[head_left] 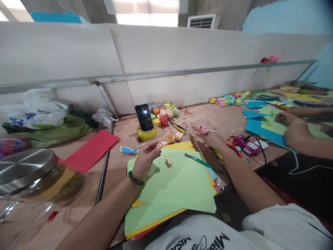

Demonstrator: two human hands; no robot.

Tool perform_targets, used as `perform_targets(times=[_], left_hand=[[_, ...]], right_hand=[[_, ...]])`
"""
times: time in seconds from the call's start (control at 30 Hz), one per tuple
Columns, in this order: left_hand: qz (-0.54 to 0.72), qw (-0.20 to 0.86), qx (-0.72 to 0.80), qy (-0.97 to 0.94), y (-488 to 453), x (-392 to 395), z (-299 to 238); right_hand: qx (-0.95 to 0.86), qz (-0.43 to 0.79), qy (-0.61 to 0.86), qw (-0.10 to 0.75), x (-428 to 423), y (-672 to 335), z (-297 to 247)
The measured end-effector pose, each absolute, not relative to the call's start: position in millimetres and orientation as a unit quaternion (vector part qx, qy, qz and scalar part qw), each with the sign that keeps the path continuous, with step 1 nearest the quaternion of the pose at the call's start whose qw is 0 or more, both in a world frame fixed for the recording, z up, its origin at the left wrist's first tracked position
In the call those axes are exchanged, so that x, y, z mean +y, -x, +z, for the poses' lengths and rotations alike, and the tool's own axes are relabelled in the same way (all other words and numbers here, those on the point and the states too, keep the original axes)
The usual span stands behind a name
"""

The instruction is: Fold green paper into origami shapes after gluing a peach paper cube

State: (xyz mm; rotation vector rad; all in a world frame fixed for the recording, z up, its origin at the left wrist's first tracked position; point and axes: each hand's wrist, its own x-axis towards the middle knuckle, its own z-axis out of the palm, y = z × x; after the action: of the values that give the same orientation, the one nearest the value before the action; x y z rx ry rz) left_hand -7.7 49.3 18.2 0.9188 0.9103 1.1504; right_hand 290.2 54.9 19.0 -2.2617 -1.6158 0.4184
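My left hand (146, 159), with a green bead bracelet (135, 178) at the wrist, pinches a small peach paper piece (159, 146) over the left edge of a stack of light green paper (182, 184). Beyond the stack, my right hand (213, 139) has its fingers around a pink hot glue gun (201, 129) low over the table; part of the grip is hidden. A small folded peach paper piece (169, 161) lies on the green sheet. Green-handled scissors (199, 160) rest at the sheet's right side. Peach paper boxes (170, 139) stand just past the stack.
A phone (144, 117) leans on a yellow tape roll (147, 133). Coloured paper cubes (163, 114) are heaped behind, near a box cutter (178, 127). Left are red paper (92, 151) and a lidded jar (39, 177). Right are a purple power adapter (247, 144) and a co-worker's arm (299, 133).
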Motion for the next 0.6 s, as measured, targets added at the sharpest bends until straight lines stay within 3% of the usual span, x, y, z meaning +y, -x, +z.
perform_targets(times=[0.27, 0.43, 0.53, 0.6], left_hand=[[0.529, 0.643, 0.386, -0.397, 10, 50, 19], [0.543, 0.649, 0.377, -0.377, 12, 53, 21], [0.558, 0.654, 0.376, -0.347, 13, 57, 21], [0.567, 0.652, 0.376, -0.336, 15, 59, 22]], right_hand=[[-0.601, 0.155, 0.772, 0.136, 44, -298, 18], [-0.602, 0.042, 0.792, 0.094, 1, -286, 39], [-0.708, 0.067, 0.686, 0.153, -2, -260, 49], [-0.738, 0.077, 0.655, 0.145, 11, -237, 52]])
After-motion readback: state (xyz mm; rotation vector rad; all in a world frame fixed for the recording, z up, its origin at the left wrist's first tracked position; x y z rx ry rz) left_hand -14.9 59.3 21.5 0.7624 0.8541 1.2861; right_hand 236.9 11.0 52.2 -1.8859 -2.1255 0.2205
